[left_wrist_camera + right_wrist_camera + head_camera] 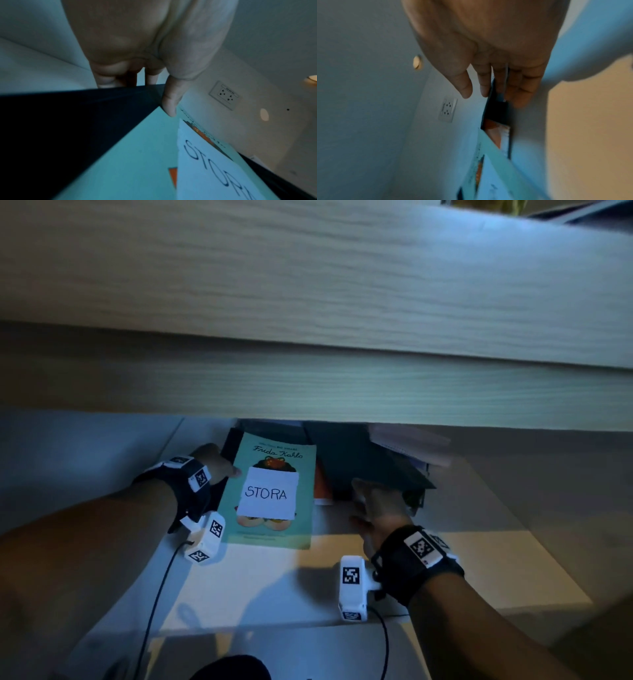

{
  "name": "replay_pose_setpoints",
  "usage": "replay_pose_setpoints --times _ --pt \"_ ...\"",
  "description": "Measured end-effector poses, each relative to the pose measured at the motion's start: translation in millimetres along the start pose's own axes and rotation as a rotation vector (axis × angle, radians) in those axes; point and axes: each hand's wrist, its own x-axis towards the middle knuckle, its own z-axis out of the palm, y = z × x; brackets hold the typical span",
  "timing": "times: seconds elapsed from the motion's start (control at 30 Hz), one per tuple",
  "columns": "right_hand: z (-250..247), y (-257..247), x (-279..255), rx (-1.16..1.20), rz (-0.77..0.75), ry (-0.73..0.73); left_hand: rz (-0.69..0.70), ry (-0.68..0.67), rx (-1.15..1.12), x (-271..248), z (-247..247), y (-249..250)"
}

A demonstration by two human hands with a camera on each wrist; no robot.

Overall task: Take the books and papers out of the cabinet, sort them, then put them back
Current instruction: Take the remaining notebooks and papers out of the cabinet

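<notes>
A teal "Frida Kahlo" book (305, 494) (137, 155) lies on the white cabinet floor with a white "STORA" paper (267, 493) (214, 169) on its cover. Under it is a dark book (359, 460) (68, 115) (496, 109), and an orange book (322, 487) (494, 129) shows between them. My left hand (212, 462) grips the stack's left edge, its thumb (171, 100) on the teal cover and its fingers behind the dark book. My right hand (376, 505) (496, 54) reaches with straight fingers to the dark book's near right edge.
The wooden cabinet top (308, 285) hangs low over the opening. Pale papers (407, 446) lie blurred at the back right. A wall socket (224, 95) (447, 110) sits on the back wall. The bare white shelf floor (274, 583) stretches in front of the books.
</notes>
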Motion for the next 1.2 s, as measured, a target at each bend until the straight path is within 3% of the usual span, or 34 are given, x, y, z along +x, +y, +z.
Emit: replay_pose_setpoints --times 0.17,0.3,0.43,0.5,0.6,0.63,0.7,0.83,0.93,1.0,1.1,1.2 --pt "8.4 9.8 -17.7 0.198 0.004 -0.078 0.001 0.037 -0.146 1.8 12.4 -2.4" --pt "20.1 25.8 -36.6 0.231 0.044 -0.240 -0.015 0.083 -0.245 5.5 21.4 -11.7" --pt "18.3 30.3 -45.7 0.018 0.077 -0.283 -0.027 0.122 -0.297 0.7 15.6 -11.0" --pt "8.6 21.6 -44.0 -0.166 -0.078 -0.217 -0.045 0.102 -0.257 -0.8 12.8 -12.3" --pt "-5.0 9.3 -30.1 -1.123 -0.516 -0.033 -0.043 0.093 -0.250 -6.0 11.3 -10.8" --pt "-4.5 7.0 -24.6 -1.368 -0.530 -0.007 -0.055 0.094 -0.247 -5.9 13.5 -10.9" --pt "-1.2 2.9 -17.4 -1.612 -0.425 -0.034 -0.043 0.111 -0.248 -10.8 17.9 -6.2" --pt "3.3 3.3 2.7 -1.711 -0.285 -0.114 0.020 0.111 -0.248 -15.7 22.0 -3.6" --pt "8.6 -1.3 8.7 -1.790 -0.415 -0.067 0.018 0.097 -0.249 -16.4 19.8 -3.2" --pt "13.4 -11.9 5.8 -1.712 -0.538 -0.069 0.001 0.093 -0.303 -17.7 16.4 -0.9" --pt "28.6 -24.2 -10.3 -1.643 -0.724 -0.171 -0.011 0.007 -0.381 -19.5 18.7 1.9" --pt "51.4 -8.2 -38.2 -1.696 -0.813 -0.326 -0.055 0.043 -0.683 -20.0 26.2 5.8"
